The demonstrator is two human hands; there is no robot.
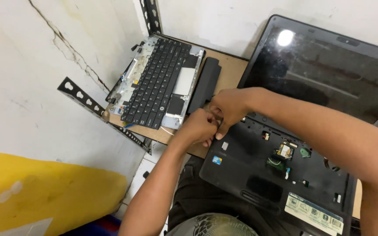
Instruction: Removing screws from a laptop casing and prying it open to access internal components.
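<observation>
An open black laptop (259, 175) lies on the wooden shelf with its keyboard removed, so small parts and a circuit board (284, 150) show inside the base. My left hand (197, 127) and my right hand (229, 108) meet at the laptop's far left corner. Their fingers are curled and pinched together there. Whatever small part they grip is hidden by the fingers. The dark screen (329, 70) stands open behind the hands.
A removed keyboard on a silver frame (156, 83) lies at the back left of the wooden shelf (228, 72), beside a long black battery (204, 85). Perforated metal rack bars (97, 109) edge the shelf. Cracked white wall at left, a yellow object (44, 192) lower left.
</observation>
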